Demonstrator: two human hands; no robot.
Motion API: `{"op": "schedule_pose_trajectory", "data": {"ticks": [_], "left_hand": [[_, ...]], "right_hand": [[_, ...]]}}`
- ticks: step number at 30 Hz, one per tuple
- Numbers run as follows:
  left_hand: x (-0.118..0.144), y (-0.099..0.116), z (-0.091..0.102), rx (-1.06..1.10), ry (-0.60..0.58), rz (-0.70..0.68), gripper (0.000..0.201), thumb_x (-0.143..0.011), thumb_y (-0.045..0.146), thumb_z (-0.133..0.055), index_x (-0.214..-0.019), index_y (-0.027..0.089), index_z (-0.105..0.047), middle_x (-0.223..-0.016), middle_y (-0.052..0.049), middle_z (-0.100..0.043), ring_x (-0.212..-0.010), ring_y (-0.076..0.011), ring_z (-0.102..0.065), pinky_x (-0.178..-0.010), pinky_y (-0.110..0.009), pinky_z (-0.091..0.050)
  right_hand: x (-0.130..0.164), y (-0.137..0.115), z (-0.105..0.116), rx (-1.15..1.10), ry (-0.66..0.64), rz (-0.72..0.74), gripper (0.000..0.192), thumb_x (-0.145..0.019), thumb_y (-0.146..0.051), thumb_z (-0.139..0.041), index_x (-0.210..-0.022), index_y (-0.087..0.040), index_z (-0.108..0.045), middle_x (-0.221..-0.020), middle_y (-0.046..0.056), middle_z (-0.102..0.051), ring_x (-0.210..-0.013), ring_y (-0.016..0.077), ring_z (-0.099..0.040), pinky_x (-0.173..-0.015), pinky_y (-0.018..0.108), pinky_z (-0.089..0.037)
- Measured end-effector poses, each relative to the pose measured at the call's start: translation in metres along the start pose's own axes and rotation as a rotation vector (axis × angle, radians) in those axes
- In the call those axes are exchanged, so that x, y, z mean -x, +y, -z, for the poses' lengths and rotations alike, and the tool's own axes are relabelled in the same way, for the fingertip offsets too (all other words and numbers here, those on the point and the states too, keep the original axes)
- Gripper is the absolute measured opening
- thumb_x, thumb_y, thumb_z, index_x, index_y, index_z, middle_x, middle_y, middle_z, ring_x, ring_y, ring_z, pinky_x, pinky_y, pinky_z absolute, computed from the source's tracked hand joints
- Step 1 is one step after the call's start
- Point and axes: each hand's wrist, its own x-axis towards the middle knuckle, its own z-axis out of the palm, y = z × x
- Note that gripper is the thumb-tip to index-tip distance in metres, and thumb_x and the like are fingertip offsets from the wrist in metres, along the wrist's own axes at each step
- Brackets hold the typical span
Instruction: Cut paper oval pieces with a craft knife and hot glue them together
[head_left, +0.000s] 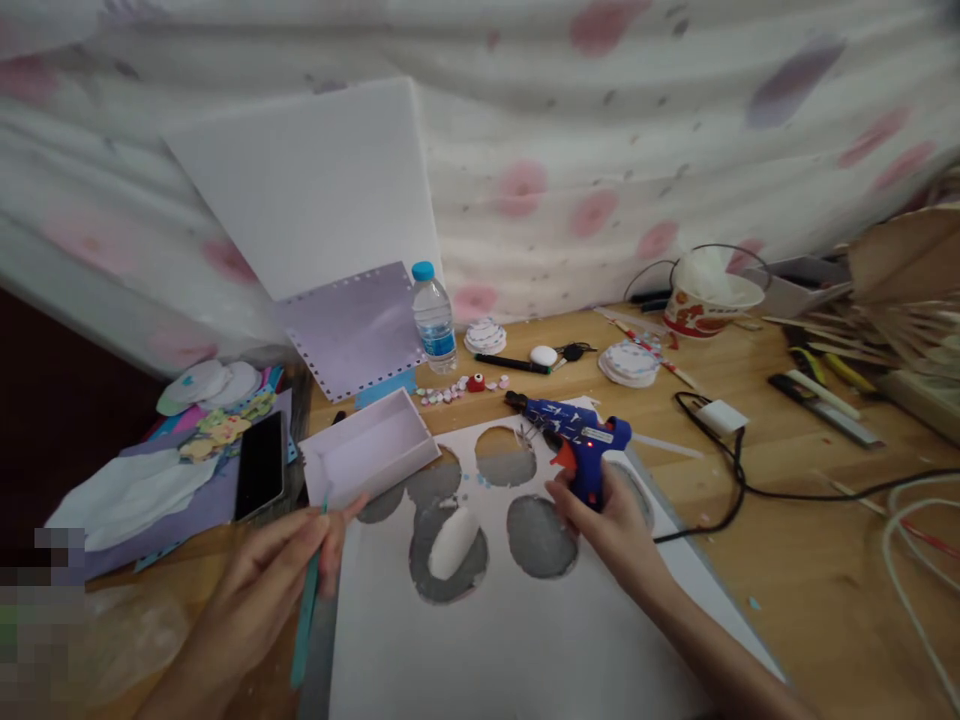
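Note:
My right hand [611,510] grips the handle of a blue hot glue gun [581,430] with a red trigger; its black nozzle points left and a small red light glows on its side. Pinched in the fingers of my left hand [274,570] is a thin teal strip [306,620], hanging down below the palm. Just beyond that hand stands a shallow pale lilac open box [371,445], its near side close to my fingertips. Beneath both hands lies a white sheet [465,660] with several round holes cut through it. A white oval piece [453,543] rests over one hole.
Behind stand a water bottle [433,320], a purple sheet [352,330] and a white board [322,190]. At left lie a phone [261,465] and paper pieces. To the right are a charger [721,416] with black cable, a paper bowl [709,305] and a cutter [829,408].

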Motion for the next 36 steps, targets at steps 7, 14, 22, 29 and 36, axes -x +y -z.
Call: {"op": "schedule_pose_trajectory", "data": {"ticks": [7, 14, 22, 29, 36], "left_hand": [[0.005, -0.014, -0.031, -0.079, -0.195, 0.086, 0.050, -0.092, 0.054, -0.045, -0.057, 0.020, -0.055, -0.054, 0.000, -0.057, -0.062, -0.0154, -0.056, -0.111, -0.039, -0.035], [0.010, 0.016, -0.123, -0.195, -0.680, -0.134, 0.040, -0.095, 0.035, -0.043, -0.060, 0.020, -0.053, -0.060, -0.001, -0.059, -0.067, -0.0145, -0.058, -0.095, -0.032, -0.042], [0.014, 0.004, -0.101, -0.265, -0.619, 0.068, 0.042, -0.097, 0.035, -0.038, -0.062, 0.019, -0.054, -0.063, -0.001, -0.060, -0.071, -0.0146, -0.057, -0.083, -0.026, -0.043], [0.019, 0.002, -0.082, -0.237, -0.576, 0.102, 0.044, -0.097, 0.039, -0.038, -0.061, 0.021, -0.056, -0.065, -0.003, -0.063, -0.095, -0.0196, -0.056, -0.095, -0.028, -0.038], [0.017, 0.000, -0.050, -0.130, -0.304, 0.140, 0.044, -0.091, 0.044, -0.050, -0.055, 0.019, -0.059, -0.052, 0.001, -0.059, -0.056, -0.0140, -0.053, -0.059, -0.024, -0.042]], "right_hand": [[0.005, 0.015, -0.011, -0.176, 0.007, -0.112, 0.039, -0.073, -0.053, -0.067, -0.081, -0.022, -0.045, -0.049, -0.008, -0.050, -0.040, 0.0094, -0.041, -0.040, 0.022, -0.034], [0.004, 0.021, -0.007, -0.246, 0.021, -0.120, 0.038, -0.073, -0.053, -0.067, -0.080, -0.022, -0.046, -0.052, -0.005, -0.055, -0.040, 0.0109, -0.044, -0.040, 0.024, -0.036], [0.012, 0.017, -0.013, -0.133, -0.025, -0.147, 0.043, -0.066, -0.055, -0.072, -0.080, -0.020, -0.051, -0.053, -0.004, -0.057, -0.043, 0.0115, -0.048, -0.040, 0.022, -0.038], [0.019, 0.014, -0.020, -0.046, -0.011, -0.108, 0.043, -0.063, -0.055, -0.075, -0.077, -0.020, -0.054, -0.062, -0.002, -0.058, -0.050, 0.0131, -0.052, -0.046, 0.025, -0.042], [0.019, 0.016, -0.035, -0.013, -0.061, -0.069, 0.036, -0.061, -0.044, -0.077, -0.075, -0.021, -0.053, -0.064, -0.001, -0.060, -0.054, 0.0142, -0.053, -0.053, 0.027, -0.046]]}}
